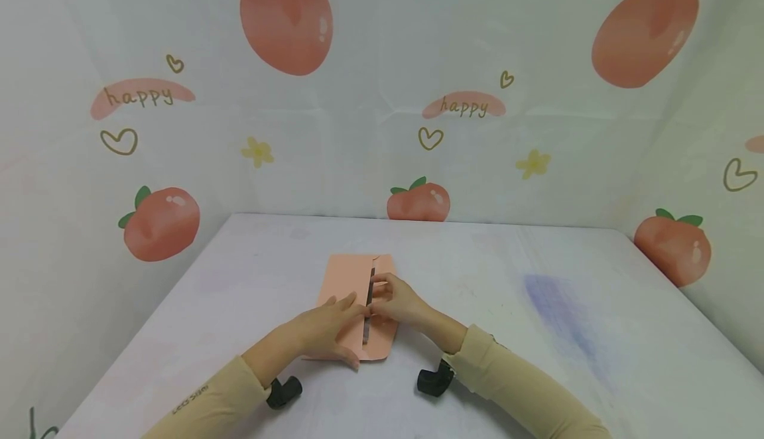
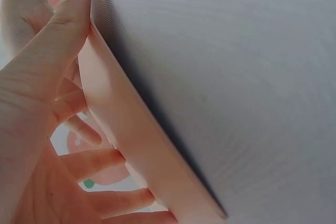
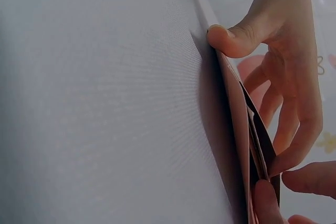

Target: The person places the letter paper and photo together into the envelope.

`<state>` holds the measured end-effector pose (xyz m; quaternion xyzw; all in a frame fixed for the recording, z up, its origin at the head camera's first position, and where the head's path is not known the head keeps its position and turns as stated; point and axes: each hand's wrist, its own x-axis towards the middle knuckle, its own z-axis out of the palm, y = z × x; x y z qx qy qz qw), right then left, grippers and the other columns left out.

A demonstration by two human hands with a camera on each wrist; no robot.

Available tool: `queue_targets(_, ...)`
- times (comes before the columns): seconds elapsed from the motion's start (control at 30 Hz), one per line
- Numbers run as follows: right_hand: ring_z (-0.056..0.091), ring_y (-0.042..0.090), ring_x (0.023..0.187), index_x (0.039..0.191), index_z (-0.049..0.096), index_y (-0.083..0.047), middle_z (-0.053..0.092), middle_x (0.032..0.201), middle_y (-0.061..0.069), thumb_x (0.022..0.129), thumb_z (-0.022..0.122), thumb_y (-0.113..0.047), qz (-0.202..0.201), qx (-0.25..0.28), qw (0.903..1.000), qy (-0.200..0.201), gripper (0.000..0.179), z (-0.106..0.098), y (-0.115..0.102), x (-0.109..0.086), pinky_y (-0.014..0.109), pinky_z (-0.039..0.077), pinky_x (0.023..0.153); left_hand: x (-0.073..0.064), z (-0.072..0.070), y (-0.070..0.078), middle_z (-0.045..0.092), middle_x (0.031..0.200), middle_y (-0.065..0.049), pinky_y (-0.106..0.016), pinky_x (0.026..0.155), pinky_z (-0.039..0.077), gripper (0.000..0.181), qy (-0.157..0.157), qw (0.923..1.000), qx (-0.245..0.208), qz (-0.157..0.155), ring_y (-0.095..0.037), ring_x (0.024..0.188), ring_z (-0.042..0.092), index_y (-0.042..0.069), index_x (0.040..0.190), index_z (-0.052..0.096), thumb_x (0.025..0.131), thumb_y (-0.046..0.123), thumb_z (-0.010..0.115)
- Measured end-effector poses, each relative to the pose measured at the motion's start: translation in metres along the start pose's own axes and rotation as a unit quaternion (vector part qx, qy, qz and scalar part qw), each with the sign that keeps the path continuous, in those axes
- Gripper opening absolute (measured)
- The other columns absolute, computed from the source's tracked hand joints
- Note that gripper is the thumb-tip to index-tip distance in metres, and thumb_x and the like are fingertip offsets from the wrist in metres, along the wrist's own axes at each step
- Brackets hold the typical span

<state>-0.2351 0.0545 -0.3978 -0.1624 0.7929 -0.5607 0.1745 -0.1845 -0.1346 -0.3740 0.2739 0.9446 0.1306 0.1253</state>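
Note:
A salmon-pink paper envelope [image 1: 343, 276] lies on the table, its long opening on the right side gaping. Inside the opening shows a dark strip [image 1: 366, 331]; what it is cannot be told. My left hand [image 1: 328, 326] rests spread on the envelope, thumb at its near edge, as the left wrist view also shows. At the opening, my right hand [image 1: 396, 303] bends its fingers and pinches the envelope's lip. The right wrist view has the right thumb [image 3: 265, 200] in the gap, beside layered sheets [image 3: 257, 148], and the left hand [image 3: 289, 35] over the envelope's face.
The table [image 1: 477, 280] is white, with a bluish smudge [image 1: 561, 319] on its right side. Behind it hangs a white backdrop [image 1: 370, 134] printed with fruit, hearts and lettering. Black wrist devices [image 1: 434, 380] sit below both sleeves.

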Motion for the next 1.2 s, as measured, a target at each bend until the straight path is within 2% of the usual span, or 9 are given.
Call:
queue_targets(0.2, 0.064, 0.026, 0.1, 0.135, 0.036, 0.002, 0.053, 0.126, 0.026, 0.084, 0.061, -0.006, 0.011, 0.015, 0.9998, -0.009, 0.057, -0.004, 0.0, -0.002, 0.033, 0.056, 0.079, 0.0, 0.0, 0.0, 0.029, 0.15, -0.022, -0.064, 0.09, 0.043, 0.079, 0.003, 1.0, 0.001, 0.005, -0.058, 0.128, 0.033, 0.022, 0.131, 0.042, 0.068, 0.058, 0.072)
queue_targets(0.4, 0.066, 0.027, 0.097, 0.134, 0.038, 0.004, 0.051, 0.126, 0.028, 0.087, 0.058, -0.007, 0.014, 0.021, 0.9997, 0.001, 0.052, -0.017, -0.001, -0.007, 0.034, 0.057, 0.076, 0.001, 0.0, 0.001, 0.031, 0.15, -0.021, -0.063, 0.089, 0.044, 0.082, 0.005, 0.9999, 0.015, 0.003, -0.057, 0.128, 0.034, 0.022, 0.133, 0.042, 0.067, 0.06, 0.072)
queue_targets(0.63, 0.064, 0.026, 0.101, 0.13, 0.045, 0.003, 0.053, 0.126, 0.025, 0.09, 0.056, -0.013, 0.007, -0.02, 0.9997, 0.011, 0.045, -0.04, -0.003, -0.017, 0.033, 0.057, 0.08, -0.001, -0.003, 0.003, 0.032, 0.15, -0.02, -0.062, 0.09, 0.044, 0.082, 0.006, 0.9998, 0.02, -0.003, -0.055, 0.128, 0.035, 0.023, 0.133, 0.042, 0.067, 0.061, 0.071)
queue_targets(0.8, 0.063, 0.023, 0.099, 0.128, 0.049, 0.002, 0.055, 0.124, 0.023, 0.091, 0.056, -0.013, 0.007, -0.054, 0.9981, 0.03, 0.041, -0.055, -0.008, -0.027, 0.033, 0.057, 0.079, -0.001, -0.003, 0.002, 0.031, 0.15, -0.02, -0.062, 0.091, 0.043, 0.082, 0.005, 0.9997, 0.022, -0.002, -0.055, 0.129, 0.035, 0.024, 0.134, 0.042, 0.067, 0.062, 0.069)
queue_targets(1.0, 0.064, 0.031, 0.101, 0.127, 0.048, 0.004, 0.056, 0.122, 0.023, 0.091, 0.057, -0.016, -0.016, -0.083, 0.9956, 0.039, 0.042, -0.08, -0.007, -0.041, 0.033, 0.056, 0.08, -0.001, -0.004, 0.001, 0.03, 0.15, -0.021, -0.065, 0.093, 0.041, 0.079, 0.001, 0.9999, 0.011, 0.001, -0.056, 0.129, 0.033, 0.024, 0.134, 0.043, 0.069, 0.061, 0.069)
queue_targets(1.2, 0.063, 0.034, 0.102, 0.126, 0.049, 0.004, 0.056, 0.123, 0.024, 0.092, 0.057, -0.017, -0.027, -0.131, 0.9885, 0.072, 0.04, -0.101, -0.006, -0.051, 0.032, 0.056, 0.08, 0.002, -0.006, -0.001, 0.025, 0.153, -0.019, -0.063, 0.092, 0.042, 0.076, -0.017, 0.9998, 0.009, -0.01, -0.052, 0.134, 0.029, 0.025, 0.139, 0.04, 0.076, 0.06, 0.064)
